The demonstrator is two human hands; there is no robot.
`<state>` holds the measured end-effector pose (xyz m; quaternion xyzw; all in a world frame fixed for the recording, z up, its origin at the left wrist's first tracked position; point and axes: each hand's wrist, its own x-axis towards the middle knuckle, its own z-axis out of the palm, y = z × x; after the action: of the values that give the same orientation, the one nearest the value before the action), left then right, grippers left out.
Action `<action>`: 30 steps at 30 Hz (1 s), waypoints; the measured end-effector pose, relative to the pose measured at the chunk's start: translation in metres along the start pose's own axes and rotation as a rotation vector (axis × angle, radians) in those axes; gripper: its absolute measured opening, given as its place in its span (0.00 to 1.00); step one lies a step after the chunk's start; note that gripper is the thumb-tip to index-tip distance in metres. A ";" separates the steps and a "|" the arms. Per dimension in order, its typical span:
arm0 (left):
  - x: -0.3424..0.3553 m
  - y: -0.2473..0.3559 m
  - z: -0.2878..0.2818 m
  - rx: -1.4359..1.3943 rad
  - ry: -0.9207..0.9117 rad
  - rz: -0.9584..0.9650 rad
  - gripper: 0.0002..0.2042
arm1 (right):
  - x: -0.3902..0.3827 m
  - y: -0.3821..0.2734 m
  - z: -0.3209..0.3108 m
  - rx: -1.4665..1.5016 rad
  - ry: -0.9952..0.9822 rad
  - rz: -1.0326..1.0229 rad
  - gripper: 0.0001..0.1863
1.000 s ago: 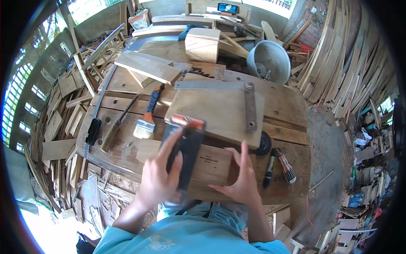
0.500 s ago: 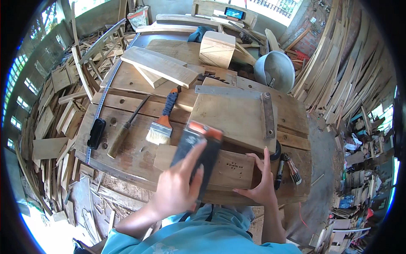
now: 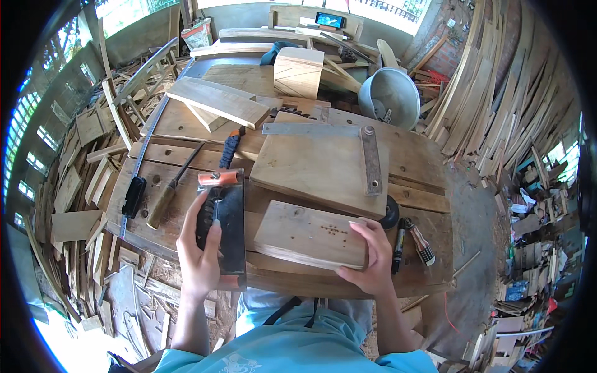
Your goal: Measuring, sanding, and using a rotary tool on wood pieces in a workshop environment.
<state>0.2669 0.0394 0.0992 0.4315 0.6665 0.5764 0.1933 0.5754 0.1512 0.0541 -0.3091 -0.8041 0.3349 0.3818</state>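
My left hand (image 3: 200, 252) grips a hand sander (image 3: 233, 227), a long black plate with an orange clamp at each end, held left of the wooden block. The fingers of my right hand (image 3: 371, 258) are closed round the right end of that thick wooden block (image 3: 305, 233), which has a cluster of small holes in its top face. Behind the block, a metal try square (image 3: 372, 161) rests on a wide wooden board (image 3: 305, 163). A paintbrush (image 3: 230, 151) with a dark wrapped handle lies behind the sander, its bristles hidden.
At the bench's left lie a wooden-handled pointed tool (image 3: 163, 206), a black case (image 3: 134, 198) and a long metal ruler (image 3: 146, 146). A marker (image 3: 400, 245), a utility knife (image 3: 421, 244) and a black tape roll (image 3: 390, 213) sit at right. Farther back stand a metal bucket (image 3: 390, 99) and stacked planks (image 3: 217, 102).
My left hand has moved the sander off the block to the left, uncovering the block's top. The right hand now wraps round the block's end, and the view has shifted slightly.
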 end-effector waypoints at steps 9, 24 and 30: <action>-0.010 0.001 0.019 0.082 -0.058 -0.079 0.26 | 0.000 -0.001 -0.012 0.252 0.339 -0.098 0.46; -0.007 0.011 0.000 0.536 0.117 0.169 0.34 | 0.065 -0.054 -0.006 0.192 0.211 -0.320 0.60; 0.007 0.060 0.023 0.187 -0.465 0.477 0.55 | 0.070 -0.060 0.011 0.150 0.115 -0.322 0.65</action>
<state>0.3018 0.0567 0.1508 0.7110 0.5347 0.4279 0.1595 0.5158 0.1651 0.1236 -0.1656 -0.7928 0.3102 0.4979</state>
